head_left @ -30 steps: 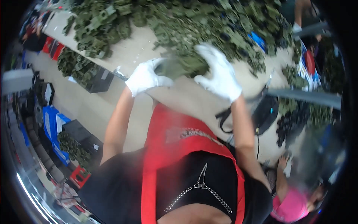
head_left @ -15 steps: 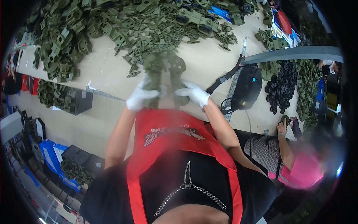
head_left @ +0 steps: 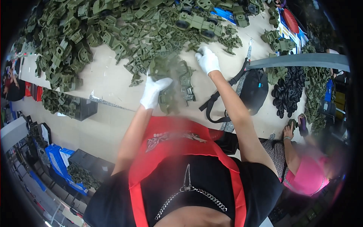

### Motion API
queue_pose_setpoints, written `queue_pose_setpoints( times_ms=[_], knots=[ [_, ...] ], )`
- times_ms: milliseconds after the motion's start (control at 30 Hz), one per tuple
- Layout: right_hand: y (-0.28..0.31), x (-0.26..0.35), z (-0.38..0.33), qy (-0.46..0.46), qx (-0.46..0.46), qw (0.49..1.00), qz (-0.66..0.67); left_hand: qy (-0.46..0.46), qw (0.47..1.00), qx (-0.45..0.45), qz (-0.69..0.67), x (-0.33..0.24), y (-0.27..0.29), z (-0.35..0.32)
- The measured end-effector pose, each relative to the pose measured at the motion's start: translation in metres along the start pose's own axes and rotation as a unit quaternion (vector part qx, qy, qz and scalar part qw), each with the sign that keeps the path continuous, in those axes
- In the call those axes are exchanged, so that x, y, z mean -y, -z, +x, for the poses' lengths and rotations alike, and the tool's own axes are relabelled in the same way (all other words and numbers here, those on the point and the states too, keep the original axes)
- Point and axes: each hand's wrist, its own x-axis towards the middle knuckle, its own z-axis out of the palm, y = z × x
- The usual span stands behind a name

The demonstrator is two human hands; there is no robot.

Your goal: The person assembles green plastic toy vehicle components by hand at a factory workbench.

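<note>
Your olive-green plastic toy parts (head_left: 174, 81) hang as a motion-blurred clump just above frame centre, gripped at the clump's left edge, its top merging into the loose green heap (head_left: 113, 34) across the upper frame.

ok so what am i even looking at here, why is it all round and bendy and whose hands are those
This is one view from a wide fisheye camera worn on a person's head, looking down, so straight edges curve. The two white-gloved hands are the wearer's own. The left hand holds a blurred bunch of olive-green plastic parts; the right hand reaches into the big heap of green toy parts on the pale table. Further right lie a black bag and a pile of black wheels. A co-worker in pink sits nearby.
</note>
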Motion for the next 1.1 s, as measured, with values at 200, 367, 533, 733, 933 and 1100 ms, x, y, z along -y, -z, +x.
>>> queue_pose_setpoints(
  times_ms=[200,367,533,733,933,1100],
  knots=[
    [0.091,0.128,-0.085,-0.122,0.076,0.911,0.387,-0.163,0.984,0.048,0.045,0.005,-0.018,-0.010],
    [0.103,0.158,-0.098,-0.200,0.089,0.928,0.302,-0.081,0.996,0.037,0.021,-0.001,-0.031,-0.034],
    [0.093,0.166,-0.109,-0.075,-0.007,0.978,0.195,-0.150,0.988,-0.004,0.029,0.000,-0.043,-0.045],
    [0.106,0.165,-0.108,-0.025,0.033,0.977,0.209,-0.139,0.990,0.019,0.005,-0.003,-0.043,-0.056],
    [0.100,0.161,-0.100,-0.118,0.026,0.944,0.308,-0.147,0.988,0.001,0.044,-0.005,-0.056,-0.055],
    [0.108,0.157,-0.098,-0.046,0.026,0.956,0.287,-0.153,0.978,0.001,0.139,-0.022,-0.070,-0.063]
  ],
)
